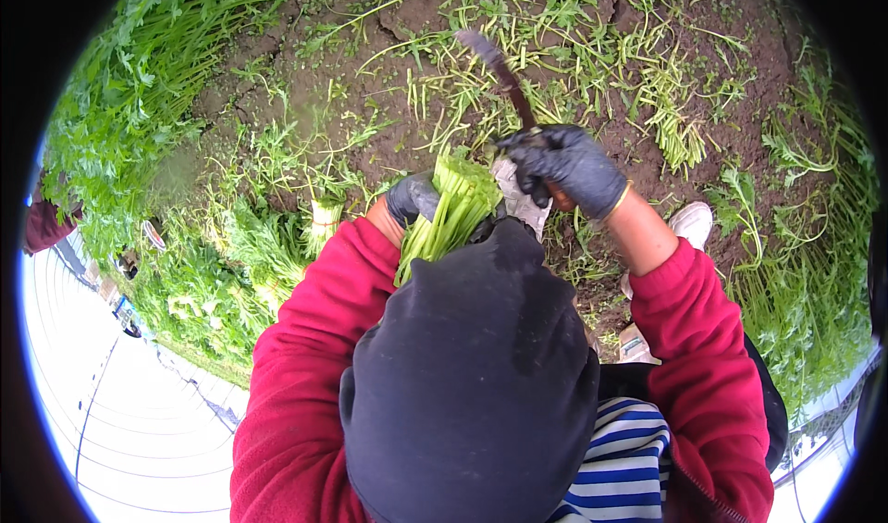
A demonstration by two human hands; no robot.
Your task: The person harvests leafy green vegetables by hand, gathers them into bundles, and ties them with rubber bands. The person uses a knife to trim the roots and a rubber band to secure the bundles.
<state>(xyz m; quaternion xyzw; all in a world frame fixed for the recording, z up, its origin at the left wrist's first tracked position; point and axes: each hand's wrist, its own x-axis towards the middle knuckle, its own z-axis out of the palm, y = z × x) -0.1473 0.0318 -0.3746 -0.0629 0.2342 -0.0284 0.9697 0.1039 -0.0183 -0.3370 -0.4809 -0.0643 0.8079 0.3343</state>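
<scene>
My left hand [413, 199], in a dark glove, is closed around a bundle of green leafy stalks [451, 207]. The cut ends of the stalks point up and away from me; the leafy end is hidden behind the dark cloth at the picture's middle. In a black glove, my right hand [565, 166] grips a sickle by its handle. The curved, soiled sickle blade [510, 82] points away from me to the upper left, a little blurred, above the ground. The blade does not touch the bundle.
Cut stalks [666, 107] and leaves litter the brown soil [347, 58]. Tall leafy greens grow at the upper left [132, 100] and right [798, 315]. Tied bundles [324, 218] lie left of my left hand. A person's dark red sleeve [47, 226] shows at the far left.
</scene>
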